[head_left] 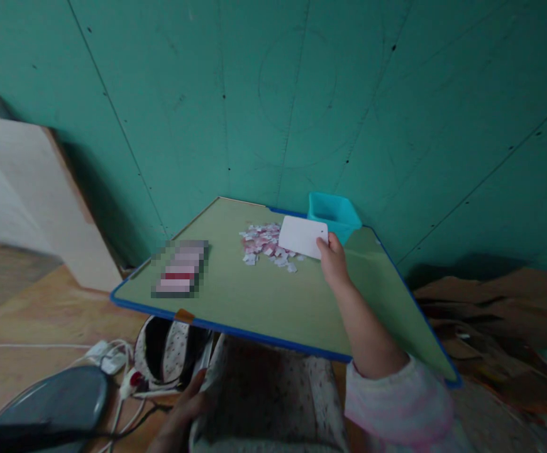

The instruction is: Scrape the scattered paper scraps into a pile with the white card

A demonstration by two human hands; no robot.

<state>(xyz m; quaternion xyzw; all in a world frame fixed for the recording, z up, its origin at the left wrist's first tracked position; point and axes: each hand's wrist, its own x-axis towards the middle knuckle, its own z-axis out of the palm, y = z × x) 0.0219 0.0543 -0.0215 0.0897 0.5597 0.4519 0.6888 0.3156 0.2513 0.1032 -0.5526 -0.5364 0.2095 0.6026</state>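
My right hand (334, 259) is closed on the near right corner of a white board (303, 236), thumb on top. The board is flat, with rounded corners and a small hole by the thumb. It covers part of a pile of small white and pinkish paper scraps (263, 242) on the pale green table (254, 302). Whether board and pile touch, I cannot tell. Low down, my left hand (186, 409) is below the table's front edge, beside light speckled fabric (273, 390). It is dim, and its grip does not show.
A turquoise plastic bin (337, 214) stands at the table's back right, against the green wall (264, 113). A pixelated flat rectangle (180, 269) lies on the left. Below are a speckled bag (174, 352), a power strip (108, 357) with cords, and cardboard (495, 302) at right.
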